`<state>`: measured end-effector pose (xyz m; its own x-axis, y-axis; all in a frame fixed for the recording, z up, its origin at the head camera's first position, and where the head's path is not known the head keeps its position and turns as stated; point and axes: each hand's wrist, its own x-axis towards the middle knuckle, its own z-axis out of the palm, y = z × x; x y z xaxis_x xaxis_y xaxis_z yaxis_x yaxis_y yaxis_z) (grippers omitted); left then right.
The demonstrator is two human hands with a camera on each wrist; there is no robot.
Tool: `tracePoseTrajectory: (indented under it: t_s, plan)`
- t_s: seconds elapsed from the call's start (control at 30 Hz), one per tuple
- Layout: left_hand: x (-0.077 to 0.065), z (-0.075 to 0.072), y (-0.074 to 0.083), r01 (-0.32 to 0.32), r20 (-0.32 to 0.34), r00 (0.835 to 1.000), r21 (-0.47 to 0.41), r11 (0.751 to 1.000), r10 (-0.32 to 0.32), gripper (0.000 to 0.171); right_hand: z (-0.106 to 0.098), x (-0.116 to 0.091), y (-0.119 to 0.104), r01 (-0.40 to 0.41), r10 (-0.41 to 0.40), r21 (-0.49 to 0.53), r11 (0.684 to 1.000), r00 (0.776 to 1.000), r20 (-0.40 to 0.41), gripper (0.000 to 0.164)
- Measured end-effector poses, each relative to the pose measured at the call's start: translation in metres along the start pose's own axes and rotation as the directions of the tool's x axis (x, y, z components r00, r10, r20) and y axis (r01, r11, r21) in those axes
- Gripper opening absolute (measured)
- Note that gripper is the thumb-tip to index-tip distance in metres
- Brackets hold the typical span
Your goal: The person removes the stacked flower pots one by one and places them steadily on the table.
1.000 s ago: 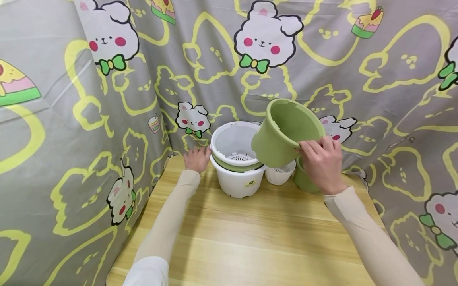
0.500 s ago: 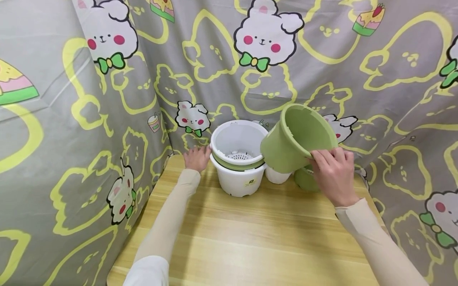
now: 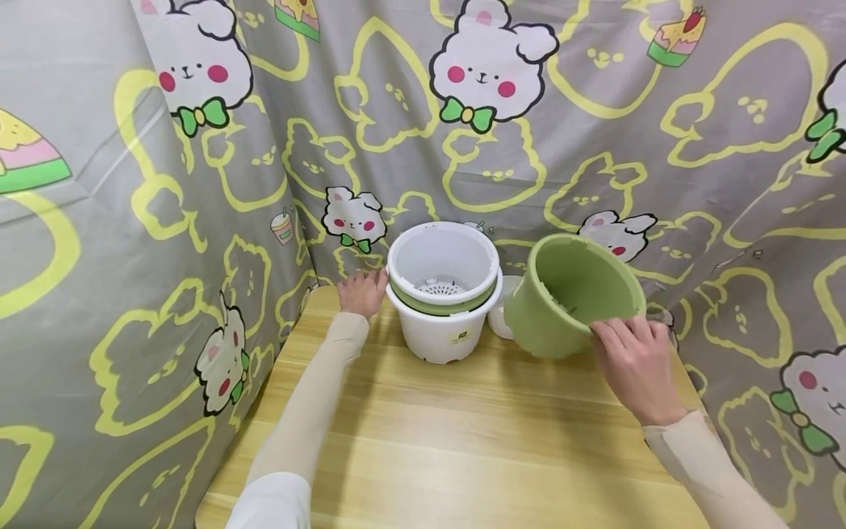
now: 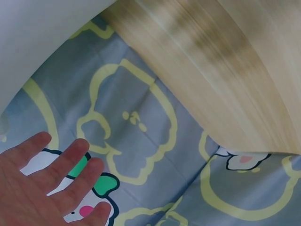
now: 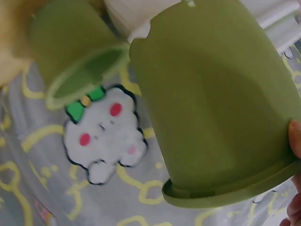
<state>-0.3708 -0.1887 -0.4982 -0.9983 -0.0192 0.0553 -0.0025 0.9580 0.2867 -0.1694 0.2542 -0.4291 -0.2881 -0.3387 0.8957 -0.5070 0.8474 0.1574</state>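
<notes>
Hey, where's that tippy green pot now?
In the head view, the green pot tilts to the right of the pot stack, partly hiding a small white pot. The right hand grips its rim.

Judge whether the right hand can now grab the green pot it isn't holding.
Probably not: the right hand grips the tilted green pot by its rim, and in the head view that one blocks the other green pot.
</notes>
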Motion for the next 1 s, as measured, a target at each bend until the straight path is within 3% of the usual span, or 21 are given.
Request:
tracePoseTrajectory:
  t_s: [0.2,0.5,0.77,1.0]
  plan:
    - [-0.002,-0.001,-0.001,-0.011,0.003,1.0,-0.006,1.0,0.011,0.071,-0.006,-0.032,-0.01,0.019,-0.017,-0.019,1.0,0.997,0.071,0.038]
    - [-0.004,0.0,-0.001,-0.022,-0.015,1.0,-0.003,1.0,0.022,0.075,-0.009,-0.076,-0.026,-0.006,0.003,0.012,1.0,0.98,0.197,0.043]
    - [-0.003,-0.002,0.002,-0.022,-0.017,1.0,-0.014,1.0,0.021,0.07,-0.007,-0.105,-0.028,-0.02,0.015,0.016,1.0,0.968,0.25,0.047]
    - [-0.001,0.001,-0.002,-0.018,-0.008,1.0,0.004,1.0,0.018,0.075,-0.013,-0.13,-0.028,-0.023,0.027,-0.016,1.0,0.93,0.366,0.051]
